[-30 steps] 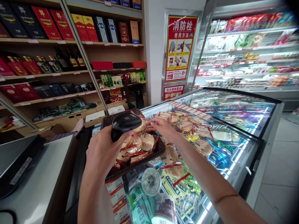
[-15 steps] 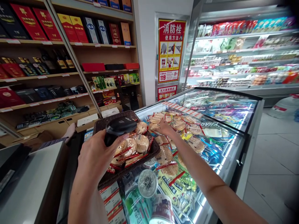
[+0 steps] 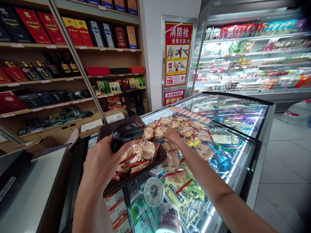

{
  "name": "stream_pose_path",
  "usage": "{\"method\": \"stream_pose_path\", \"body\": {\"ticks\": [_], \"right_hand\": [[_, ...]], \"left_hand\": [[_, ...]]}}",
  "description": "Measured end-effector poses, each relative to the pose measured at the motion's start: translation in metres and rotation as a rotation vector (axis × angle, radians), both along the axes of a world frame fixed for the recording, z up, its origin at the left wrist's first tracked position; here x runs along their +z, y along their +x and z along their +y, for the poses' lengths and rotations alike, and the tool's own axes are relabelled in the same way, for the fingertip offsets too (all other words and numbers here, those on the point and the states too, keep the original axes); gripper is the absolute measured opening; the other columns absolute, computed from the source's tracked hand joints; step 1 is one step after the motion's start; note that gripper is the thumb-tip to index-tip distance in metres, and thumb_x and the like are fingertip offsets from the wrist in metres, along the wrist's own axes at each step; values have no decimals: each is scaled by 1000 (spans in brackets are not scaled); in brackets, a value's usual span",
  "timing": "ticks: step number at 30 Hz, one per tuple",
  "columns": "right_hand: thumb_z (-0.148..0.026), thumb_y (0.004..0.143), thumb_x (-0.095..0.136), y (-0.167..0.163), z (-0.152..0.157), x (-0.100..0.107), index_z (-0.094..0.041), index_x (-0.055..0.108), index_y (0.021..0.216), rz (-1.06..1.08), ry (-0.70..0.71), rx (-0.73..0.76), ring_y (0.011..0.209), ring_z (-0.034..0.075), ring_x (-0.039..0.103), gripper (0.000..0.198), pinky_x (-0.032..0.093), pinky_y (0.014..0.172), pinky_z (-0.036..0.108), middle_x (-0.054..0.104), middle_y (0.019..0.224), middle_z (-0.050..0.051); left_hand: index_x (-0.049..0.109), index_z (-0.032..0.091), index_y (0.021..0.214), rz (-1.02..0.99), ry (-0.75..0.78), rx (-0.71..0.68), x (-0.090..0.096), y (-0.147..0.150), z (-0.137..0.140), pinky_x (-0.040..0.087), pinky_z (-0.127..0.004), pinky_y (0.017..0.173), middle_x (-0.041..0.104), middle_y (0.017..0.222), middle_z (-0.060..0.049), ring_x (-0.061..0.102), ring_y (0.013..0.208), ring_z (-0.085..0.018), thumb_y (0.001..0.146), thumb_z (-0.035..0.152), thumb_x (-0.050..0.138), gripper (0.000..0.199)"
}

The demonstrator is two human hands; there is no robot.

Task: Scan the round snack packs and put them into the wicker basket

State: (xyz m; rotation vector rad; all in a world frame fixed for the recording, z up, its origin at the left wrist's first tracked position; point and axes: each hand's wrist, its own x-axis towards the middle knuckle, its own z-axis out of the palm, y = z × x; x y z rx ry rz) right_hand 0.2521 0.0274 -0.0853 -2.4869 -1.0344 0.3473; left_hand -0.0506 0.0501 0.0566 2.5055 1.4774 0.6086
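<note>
My left hand (image 3: 100, 158) is closed around the handle of a black barcode scanner (image 3: 127, 132), held above a dark woven basket (image 3: 130, 120). The basket is full of round crackers (image 3: 148, 149) in clear wrappers with red edges. My right hand (image 3: 172, 135) reaches over the pile of similar packets on the freezer's glass top. Its fingers, partly hidden, are closed at the edge of a wrapped round cracker (image 3: 160, 132) close to the basket's far right corner. More wrapped crackers (image 3: 186, 130) lie spread on the glass around that hand.
A glass-topped freezer (image 3: 218, 123) with frozen packs and tubs inside runs off to the right. At left stands a grey counter (image 3: 31, 194). Shelves (image 3: 102, 48) of boxes and bottles rise behind. A lit refrigerated display (image 3: 250, 58) stands at the back right, with a large clear bottle (image 3: 297, 111) on the floor.
My right hand has drawn slightly lower, and the cracker at its fingers now faces me more fully. The scanner has shifted marginally right in view, still in my left hand.
</note>
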Motion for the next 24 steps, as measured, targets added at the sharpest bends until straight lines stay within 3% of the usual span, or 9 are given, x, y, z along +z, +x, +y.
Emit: {"method": "stream_pose_path", "body": {"ticks": [3,6,14,19,24], "right_hand": [[-29,82,66,3,1,4,-15,69,97,27,15,-1,100,27,68,21,49,77,29,72,103,12],[-23,85,58,6,-1,15,-18,69,84,-1,102,-23,95,25,68,13,47,73,27,72,93,9],[-25,99,38,-16,-24,65,-17,54,118,-203,369,-182,91,25,65,26,42,74,31,69,95,11],[-29,101,39,-36,-44,91,-21,54,114,-214,463,-134,91,25,65,22,40,76,31,70,90,8],[-31,100,42,-48,-60,102,-23,57,111,-179,566,-65,92,25,66,20,40,77,31,72,89,6]], "left_hand": [[68,26,83,-7,3,-1,-1,0,2,37,-33,55,67,67,-7,63,71,-30,73,80,49,57],[68,26,81,-14,11,-10,-2,0,2,37,-33,55,66,65,-6,61,68,-30,72,81,49,59],[64,25,78,-31,16,-35,-6,3,0,35,-32,57,66,70,-6,61,72,-29,70,78,50,56],[62,24,75,-62,35,-143,-1,12,-19,34,-30,59,65,69,-4,60,71,-26,71,76,53,53],[64,23,82,-66,109,-196,4,14,-39,33,-29,62,68,78,-5,61,76,-25,77,72,52,51]]}}
